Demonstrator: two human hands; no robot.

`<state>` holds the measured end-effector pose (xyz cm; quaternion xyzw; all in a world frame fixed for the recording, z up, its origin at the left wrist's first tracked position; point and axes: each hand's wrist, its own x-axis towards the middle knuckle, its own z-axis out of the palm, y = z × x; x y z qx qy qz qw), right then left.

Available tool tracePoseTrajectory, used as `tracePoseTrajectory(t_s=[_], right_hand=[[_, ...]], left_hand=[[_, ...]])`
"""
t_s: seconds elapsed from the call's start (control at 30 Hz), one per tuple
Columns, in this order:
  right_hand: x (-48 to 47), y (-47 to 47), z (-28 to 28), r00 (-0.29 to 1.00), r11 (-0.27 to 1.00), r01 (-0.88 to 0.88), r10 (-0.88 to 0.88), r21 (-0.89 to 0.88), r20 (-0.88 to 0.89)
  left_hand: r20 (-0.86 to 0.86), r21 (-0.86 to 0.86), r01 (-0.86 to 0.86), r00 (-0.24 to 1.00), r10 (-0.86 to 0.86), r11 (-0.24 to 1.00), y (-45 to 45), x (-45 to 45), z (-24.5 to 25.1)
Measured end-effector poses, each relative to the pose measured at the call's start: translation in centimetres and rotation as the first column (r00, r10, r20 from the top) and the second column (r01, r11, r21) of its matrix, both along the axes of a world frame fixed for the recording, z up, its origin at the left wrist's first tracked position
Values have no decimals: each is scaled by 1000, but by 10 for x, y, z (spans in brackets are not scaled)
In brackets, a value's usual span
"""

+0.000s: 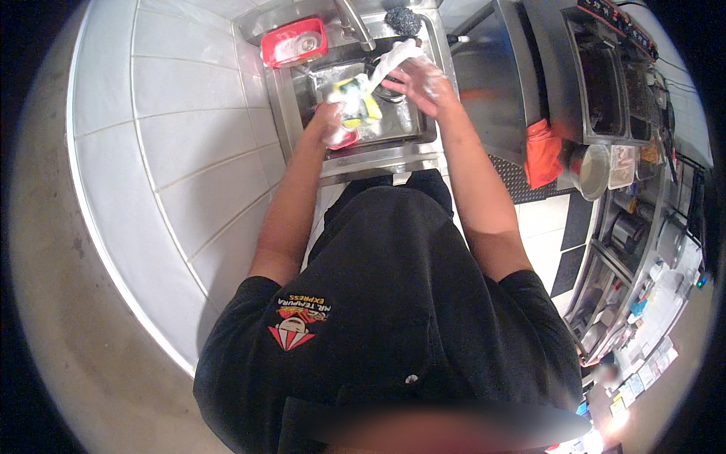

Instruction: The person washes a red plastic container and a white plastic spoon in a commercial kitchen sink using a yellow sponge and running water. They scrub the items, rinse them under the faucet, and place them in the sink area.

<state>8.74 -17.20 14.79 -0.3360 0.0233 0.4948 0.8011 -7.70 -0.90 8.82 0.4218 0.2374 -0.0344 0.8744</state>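
My left hand [330, 122] is over the sink basin, gripping a yellow-and-green sponge [371, 108] covered in white suds. Below that hand shows the rim of a red object [345, 139], mostly hidden by the fingers and foam. At the basin's right side is my right hand [422, 86], wet with suds, its fingers spread toward the sponge. A long white foamy strip [391, 61] runs past its fingers; blur hides whether it is foam, cloth or a utensil, and whether the hand holds it. Under the hands is the stainless steel sink [391, 164], with a dark round item [389, 95] partly covered.
A red plastic tub [292, 44] with cloudy contents sits at the sink's back left. The faucet [357, 28] reaches over the basin, beside a dark scouring pad [403, 21]. A tiled wall [193, 136] borders the left. To the right are an orange cloth [543, 154] and a fryer [601, 79].
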Motion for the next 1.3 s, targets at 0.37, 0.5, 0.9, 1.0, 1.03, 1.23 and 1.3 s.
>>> tracePoseTrajectory(t_s=[0.37, 0.5, 0.9, 1.0, 1.03, 1.23, 1.3], right_hand=[[-12, 19, -18, 944, 935, 326, -330, -140, -3], [-3, 15, -14, 951, 949, 306, -308, -80, -11], [-25, 28, 8, 919, 907, 389, -370, -162, 136], [-22, 29, 13, 908, 905, 397, -363, -151, 212], [-21, 29, 14, 901, 906, 402, -365, -134, 235], [-9, 27, 15, 903, 920, 382, -351, -88, 247], [-6, 26, 15, 887, 904, 422, -396, -64, 237]], left_hand=[[-49, 571, 249, 961, -271, 782, -23, 25, 20], [235, -365, 312, 943, -237, 877, -17, 10, 39], [-12, 916, 91, 980, -199, 391, -45, 29, 42], [50, 887, 34, 984, -169, 460, -48, 29, 47], [33, 809, 59, 989, -145, 584, -48, 28, 47], [19, 274, 162, 985, -173, 948, -37, 19, 14], [87, 17, 234, 968, -235, 972, -30, 17, -6]])
